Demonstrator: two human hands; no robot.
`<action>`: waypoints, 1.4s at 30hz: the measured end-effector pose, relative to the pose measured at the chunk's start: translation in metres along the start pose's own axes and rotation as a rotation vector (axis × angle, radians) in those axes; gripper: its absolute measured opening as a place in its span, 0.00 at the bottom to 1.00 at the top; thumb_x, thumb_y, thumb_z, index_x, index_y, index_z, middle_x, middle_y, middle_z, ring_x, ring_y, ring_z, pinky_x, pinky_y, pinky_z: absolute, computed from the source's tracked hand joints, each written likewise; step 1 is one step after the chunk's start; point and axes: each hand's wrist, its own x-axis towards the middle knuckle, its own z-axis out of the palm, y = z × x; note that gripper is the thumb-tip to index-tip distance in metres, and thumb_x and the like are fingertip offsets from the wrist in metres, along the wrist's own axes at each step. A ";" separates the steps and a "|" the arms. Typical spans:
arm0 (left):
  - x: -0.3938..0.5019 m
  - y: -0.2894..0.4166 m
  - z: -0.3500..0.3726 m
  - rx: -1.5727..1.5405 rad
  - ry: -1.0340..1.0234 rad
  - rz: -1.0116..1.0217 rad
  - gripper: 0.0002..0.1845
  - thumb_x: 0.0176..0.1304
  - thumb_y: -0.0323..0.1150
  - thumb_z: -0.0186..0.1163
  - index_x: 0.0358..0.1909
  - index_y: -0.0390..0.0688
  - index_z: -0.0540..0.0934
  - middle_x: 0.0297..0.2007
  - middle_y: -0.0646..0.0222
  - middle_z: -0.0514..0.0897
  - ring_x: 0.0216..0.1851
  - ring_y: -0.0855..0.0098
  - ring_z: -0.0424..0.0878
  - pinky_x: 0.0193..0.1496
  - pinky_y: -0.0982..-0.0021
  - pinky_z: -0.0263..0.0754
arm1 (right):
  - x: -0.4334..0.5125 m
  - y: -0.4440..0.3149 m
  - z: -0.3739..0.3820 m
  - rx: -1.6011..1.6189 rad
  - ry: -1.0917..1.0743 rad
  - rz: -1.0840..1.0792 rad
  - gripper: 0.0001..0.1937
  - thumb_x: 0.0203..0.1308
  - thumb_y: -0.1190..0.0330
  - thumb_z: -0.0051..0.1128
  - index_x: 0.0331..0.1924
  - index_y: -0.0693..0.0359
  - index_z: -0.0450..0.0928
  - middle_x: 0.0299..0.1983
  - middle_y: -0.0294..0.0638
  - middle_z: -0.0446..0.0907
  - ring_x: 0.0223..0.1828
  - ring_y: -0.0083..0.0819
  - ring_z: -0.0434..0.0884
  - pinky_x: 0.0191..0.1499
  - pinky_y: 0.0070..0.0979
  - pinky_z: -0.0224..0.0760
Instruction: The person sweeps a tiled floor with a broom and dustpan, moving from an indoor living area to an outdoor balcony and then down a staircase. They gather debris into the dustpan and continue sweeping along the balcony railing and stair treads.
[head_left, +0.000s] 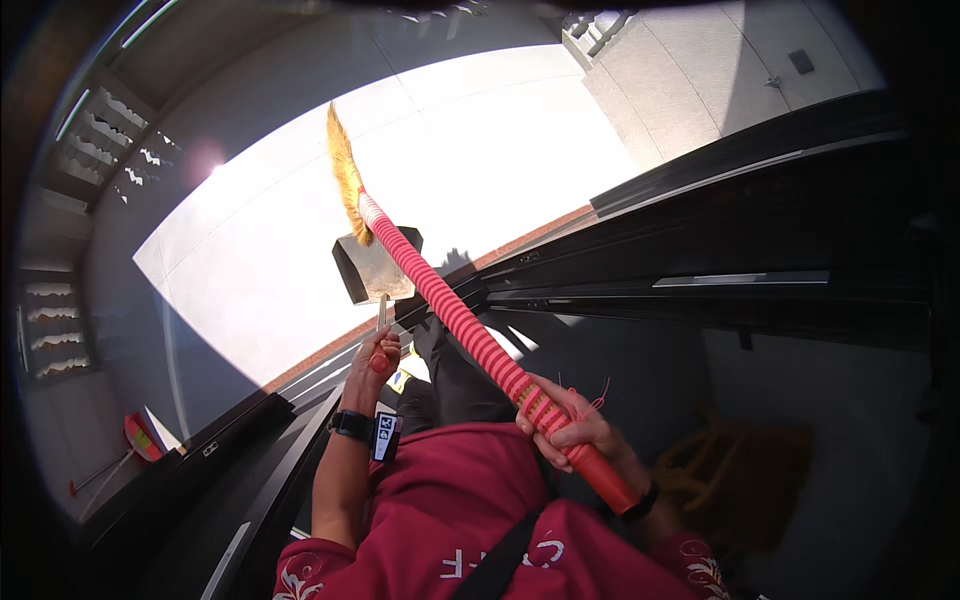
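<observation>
My right hand (566, 427) grips the lower handle of a broom (450, 307) wrapped in red and pink stripes, with a red cap at its end. Its straw bristles (345, 176) point away from me, partly over the rim of a dustpan (375, 262). The dustpan is dark-sided with a dusty, worn inside. My left hand (379, 356) is closed around the dustpan's handle, whose red end knob shows at the fist. Whether the bristles touch the pan or the floor is hard to tell.
Dark sliding door panels (712, 225) stand on the right, and another dark door frame (247, 480) is at lower left. A reddish threshold strip (532, 231) borders the sunlit floor (487, 135). A red dustpan (142, 437) lies far left. A wooden chair (705, 465) stands in shadow at right.
</observation>
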 end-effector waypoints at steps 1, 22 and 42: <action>0.004 0.010 0.009 -0.043 -0.075 -0.028 0.10 0.67 0.31 0.51 0.27 0.39 0.66 0.19 0.74 0.67 0.15 0.83 0.68 0.15 0.85 0.66 | 0.005 -0.008 -0.004 0.054 0.001 -0.055 0.41 0.49 0.77 0.53 0.68 0.63 0.41 0.33 0.42 0.71 0.19 0.21 0.74 0.18 0.17 0.70; -0.021 0.203 0.108 -0.176 0.057 0.195 0.11 0.65 0.30 0.50 0.31 0.32 0.64 0.18 0.71 0.69 0.14 0.80 0.67 0.17 0.82 0.70 | 0.142 -0.076 -0.164 0.244 0.693 0.120 0.11 0.53 0.73 0.56 0.36 0.60 0.64 0.21 0.34 0.70 0.15 0.17 0.71 0.15 0.15 0.69; 0.019 0.385 0.250 -0.101 0.231 0.018 0.18 0.60 0.33 0.56 0.43 0.26 0.68 0.19 0.72 0.68 0.13 0.80 0.63 0.14 0.83 0.61 | 0.374 -0.162 -0.101 0.046 0.604 -0.123 0.10 0.48 0.71 0.57 0.33 0.61 0.67 0.19 0.32 0.69 0.14 0.18 0.71 0.15 0.15 0.65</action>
